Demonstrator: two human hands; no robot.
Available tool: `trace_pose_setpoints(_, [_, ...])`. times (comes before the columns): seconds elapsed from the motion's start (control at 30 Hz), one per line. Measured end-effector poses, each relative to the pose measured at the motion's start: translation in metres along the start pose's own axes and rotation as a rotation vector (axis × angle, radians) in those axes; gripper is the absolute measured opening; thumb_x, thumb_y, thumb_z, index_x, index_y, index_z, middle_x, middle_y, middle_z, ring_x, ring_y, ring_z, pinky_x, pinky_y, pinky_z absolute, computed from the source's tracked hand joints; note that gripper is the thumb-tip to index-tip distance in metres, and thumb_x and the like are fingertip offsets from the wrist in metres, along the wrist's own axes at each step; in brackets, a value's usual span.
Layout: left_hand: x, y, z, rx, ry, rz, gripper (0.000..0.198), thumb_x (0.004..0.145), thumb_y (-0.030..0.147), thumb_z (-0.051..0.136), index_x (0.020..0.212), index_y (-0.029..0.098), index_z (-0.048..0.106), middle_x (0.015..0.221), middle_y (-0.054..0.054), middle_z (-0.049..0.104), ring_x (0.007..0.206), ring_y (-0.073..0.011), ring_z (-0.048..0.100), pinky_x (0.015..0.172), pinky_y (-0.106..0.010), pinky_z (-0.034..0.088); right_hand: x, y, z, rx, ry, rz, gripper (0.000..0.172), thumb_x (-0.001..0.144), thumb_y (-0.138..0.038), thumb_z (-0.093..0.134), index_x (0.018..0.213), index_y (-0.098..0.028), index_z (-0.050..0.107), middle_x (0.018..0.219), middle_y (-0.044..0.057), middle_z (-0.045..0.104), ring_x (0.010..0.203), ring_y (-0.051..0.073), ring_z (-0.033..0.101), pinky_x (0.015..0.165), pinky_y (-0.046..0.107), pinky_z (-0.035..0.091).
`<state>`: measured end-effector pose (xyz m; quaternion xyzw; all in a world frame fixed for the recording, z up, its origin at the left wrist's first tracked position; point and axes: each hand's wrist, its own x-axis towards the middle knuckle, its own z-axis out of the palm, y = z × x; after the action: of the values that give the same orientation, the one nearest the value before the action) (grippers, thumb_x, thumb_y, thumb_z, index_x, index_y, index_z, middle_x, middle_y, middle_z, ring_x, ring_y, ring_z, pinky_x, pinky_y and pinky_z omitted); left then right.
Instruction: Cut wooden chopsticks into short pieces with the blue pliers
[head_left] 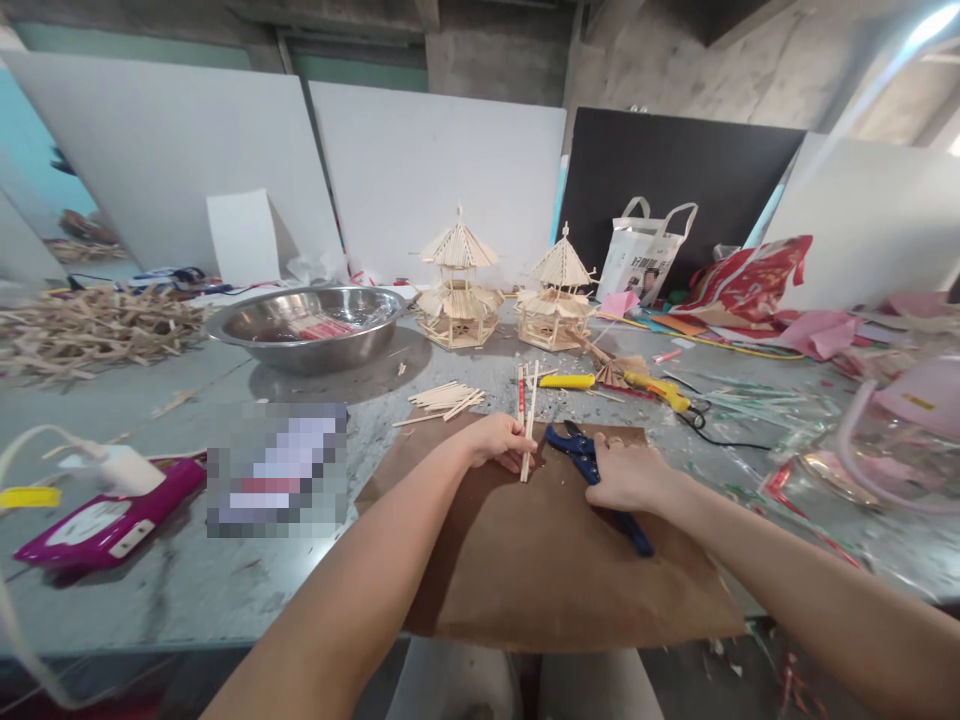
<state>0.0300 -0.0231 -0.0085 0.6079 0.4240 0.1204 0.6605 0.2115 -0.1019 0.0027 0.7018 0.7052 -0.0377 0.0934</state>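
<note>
My left hand [496, 441] pinches a few thin wooden chopsticks [531, 420] that stand up from its fingers, one bearing a red printed wrapper. To its right, my right hand [628, 474] is wrapped around a blue-handled cutter [574, 445], whose dark jaws point up and left, apart from the chopsticks. Both hands are over a brown sheet [517, 570] on the table. Just beyond the left hand lies a pile of short cut sticks [446, 398]. A yellow utility knife [568, 381] rests behind the chopsticks, and a yellow glue gun [660, 390] with a black cord is farther right.
Two stick-built pagodas [459, 290] stand at the back beside a steel basin [307, 325] holding wrapped chopsticks. Left are a blurred phone-like object [281, 470] and a purple power strip [112, 515]. Plastic wrappers [757, 410] litter the right side; a stick heap [97, 325] lies far left.
</note>
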Motion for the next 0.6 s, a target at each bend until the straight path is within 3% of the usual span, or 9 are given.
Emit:
trace_pose_setpoints(0.1, [0.001,-0.001,-0.001,0.003,0.006,0.016,0.031,0.049,0.034,0.069,0.063,0.010,0.055,0.057,-0.003,0.063,0.048,-0.0109,0.057,0.050,-0.022,0.044,0.000,0.004,0.007,-0.058,0.075,0.004,0.065,0.059,-0.027,0.048,0.119,-0.004,0.037,0.106,0.022,0.050,0.093,0.033,0.051,0.072,0.040,0.038])
trace_pose_setpoints(0.23, [0.000,-0.002,-0.003,0.001,-0.032,0.042,0.033,0.048,0.035,0.070,0.063,0.011,0.055,0.058,-0.003,0.063,0.049,-0.0109,0.057,0.051,-0.023,0.045,0.005,0.020,0.002,0.013,0.119,-0.017,0.037,0.061,-0.020,0.044,0.096,-0.010,0.054,0.091,0.017,0.058,0.081,0.027,0.056,0.064,0.034,0.039])
trace_pose_setpoints(0.43, [0.000,-0.002,-0.005,0.059,-0.134,0.037,0.029,0.050,0.033,0.069,0.063,0.011,0.056,0.058,-0.002,0.063,0.050,-0.0134,0.058,0.048,-0.023,0.045,0.012,0.040,-0.030,0.418,-0.099,-0.110,0.015,0.060,-0.026,0.045,0.062,-0.017,0.057,0.063,0.004,0.061,0.058,0.017,0.056,0.048,0.024,0.037])
trace_pose_setpoints(0.6, [0.003,-0.003,-0.005,0.104,-0.262,-0.029,0.026,0.053,0.030,0.068,0.068,0.011,0.058,0.059,-0.004,0.064,0.053,-0.0155,0.060,0.047,-0.025,0.046,0.010,0.035,-0.039,0.591,-0.330,-0.123,0.013,0.053,-0.023,0.047,0.060,-0.016,0.055,0.055,0.002,0.058,0.047,0.014,0.052,0.040,0.021,0.036])
